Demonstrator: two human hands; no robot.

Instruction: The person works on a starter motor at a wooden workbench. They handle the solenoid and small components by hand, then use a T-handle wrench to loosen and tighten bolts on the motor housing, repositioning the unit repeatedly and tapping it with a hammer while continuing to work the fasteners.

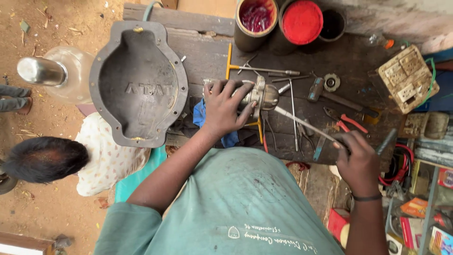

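While a second person (71,160) in a pale patterned shirt sits at far left on the dirt floor, a shiny metal pot (45,72) stands beyond them. Next right: large grey cast-metal housing cover (137,85), hollow side up, overhanging the left end of the dark wooden bench (207,52). Left hand (224,107) lies on top of a small metal motor-like assembly (259,94) at bench centre; grip closed around its body, fingers spread over it. A blue rag (200,118) sits just under the wrist. A yellow-handled T-wrench (230,61) and loose rods lie just beyond the assembly. Behind: an open can of red parts (255,19) and a red-lidded can (302,21). Right hand (358,158) in a tight grip on a long thin metal rod tool (302,123), whose tip meets the assembly's right end. Red-handled pliers (347,120) lie near that hand; a hammer (330,94) beyond; a cream switch board (408,78) at far right.
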